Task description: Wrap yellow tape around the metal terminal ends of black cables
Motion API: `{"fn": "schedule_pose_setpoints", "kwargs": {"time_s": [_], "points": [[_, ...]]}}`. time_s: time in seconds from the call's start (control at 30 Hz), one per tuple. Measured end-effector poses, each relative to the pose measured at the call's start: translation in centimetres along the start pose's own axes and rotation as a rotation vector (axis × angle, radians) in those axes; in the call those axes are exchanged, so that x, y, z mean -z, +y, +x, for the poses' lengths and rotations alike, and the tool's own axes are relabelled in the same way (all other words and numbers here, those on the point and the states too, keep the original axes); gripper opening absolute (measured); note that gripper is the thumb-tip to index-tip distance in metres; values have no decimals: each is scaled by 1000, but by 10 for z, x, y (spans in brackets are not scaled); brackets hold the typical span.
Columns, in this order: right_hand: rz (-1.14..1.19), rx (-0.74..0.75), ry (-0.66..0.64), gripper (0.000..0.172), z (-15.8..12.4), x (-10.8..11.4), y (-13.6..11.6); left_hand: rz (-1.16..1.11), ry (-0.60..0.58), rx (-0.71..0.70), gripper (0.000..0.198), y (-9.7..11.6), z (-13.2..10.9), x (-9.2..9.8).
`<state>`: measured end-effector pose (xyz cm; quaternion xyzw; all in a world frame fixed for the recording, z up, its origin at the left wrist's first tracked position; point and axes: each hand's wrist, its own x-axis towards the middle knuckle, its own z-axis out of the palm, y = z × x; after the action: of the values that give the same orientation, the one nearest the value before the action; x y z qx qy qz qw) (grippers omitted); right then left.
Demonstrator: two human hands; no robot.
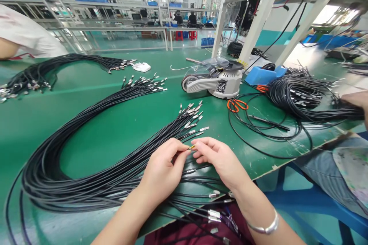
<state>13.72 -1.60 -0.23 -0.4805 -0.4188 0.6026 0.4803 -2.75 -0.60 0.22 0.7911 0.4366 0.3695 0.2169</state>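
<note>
My left hand [163, 168] is closed in a pinch on the tip of a cable, where a small yellow piece [192, 147] shows between my two hands. From the other side, my right hand [215, 157] pinches at that same yellow piece with thumb and forefinger. Most of the held end is hidden by my fingers. Around and under my hands lies a thick looped bundle of black cables [86, 183] with silver metal connectors [191, 111] at the ends. Several more connector ends [214, 214] hang over the table's near edge by my lap.
A grey tape dispenser [227, 82] stands ahead on the green table [115, 130]. Orange-handled scissors [237, 105], a black pen-like tool [268, 122], coiled cables [296, 92] and a blue holder [261, 75] lie right. A co-worker's hand [358, 99] is there. Another cable bundle [66, 61] and white glove [141, 67] lie left.
</note>
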Motion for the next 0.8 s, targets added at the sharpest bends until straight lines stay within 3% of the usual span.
{"fn": "schedule_pose_setpoints", "kwargs": {"time_s": [0.13, 0.3, 0.4, 0.6, 0.73, 0.8], "points": [[-84, 67, 35, 25, 5, -5, 4, -42, -39, 78, 13, 4, 0, 2], [-99, 100, 18, 19, 3, -3, 6, -312, -145, 466, 14, 7, 4, 4], [-123, 90, -36, 18, 2, 4, 4, -480, -164, 603, 17, 9, 8, 5], [-226, 71, -94, 26, 5, 20, -8, -493, -229, 613, 20, 8, 11, 6], [-312, 78, -65, 23, 9, 21, -7, -498, -341, 615, 30, 5, 12, 14], [-313, 64, -39, 24, 11, 21, -4, -386, -404, 595, 32, 3, 14, 22]]}}
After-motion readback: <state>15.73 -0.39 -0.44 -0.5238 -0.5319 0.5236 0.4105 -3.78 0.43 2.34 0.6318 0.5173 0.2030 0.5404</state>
